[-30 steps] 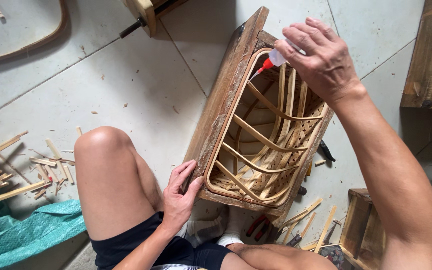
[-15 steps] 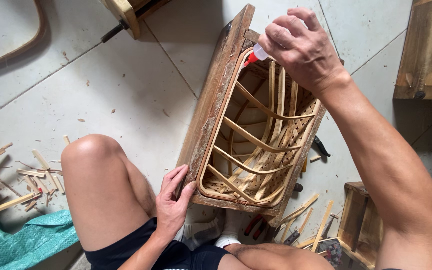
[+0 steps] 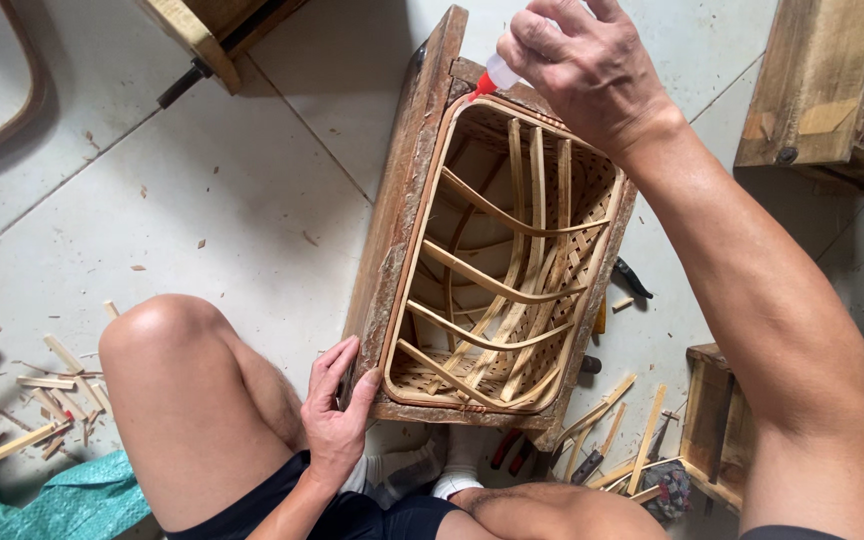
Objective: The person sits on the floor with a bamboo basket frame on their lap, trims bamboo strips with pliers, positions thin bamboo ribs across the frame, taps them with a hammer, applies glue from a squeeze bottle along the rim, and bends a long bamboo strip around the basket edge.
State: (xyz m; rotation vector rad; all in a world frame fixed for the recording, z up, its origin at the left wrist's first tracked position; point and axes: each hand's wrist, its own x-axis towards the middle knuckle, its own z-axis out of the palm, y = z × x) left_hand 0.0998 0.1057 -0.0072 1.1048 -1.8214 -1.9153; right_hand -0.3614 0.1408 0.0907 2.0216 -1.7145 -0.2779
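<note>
A woven bamboo basket (image 3: 497,290) sits inside a worn wooden box mould (image 3: 404,190) on the tiled floor, open side up. My right hand (image 3: 582,65) grips a small white glue bottle (image 3: 492,75) with a red nozzle, and the tip touches the basket's far rim corner. My left hand (image 3: 337,410) rests flat against the near left corner of the wooden mould, fingers spread along its edge. My bare knee (image 3: 167,340) is raised just left of the mould.
Bamboo strips and offcuts (image 3: 22,400) litter the floor at the left, beside a teal sack (image 3: 62,505). More strips and hand tools (image 3: 602,440) lie at the mould's near right. Wooden boxes stand at the right (image 3: 832,90) and lower right (image 3: 712,430).
The view has drifted so the basket and my knee sit lower and further right in frame. My right hand keeps the glue nozzle at the far rim corner; my left hand stays on the mould.
</note>
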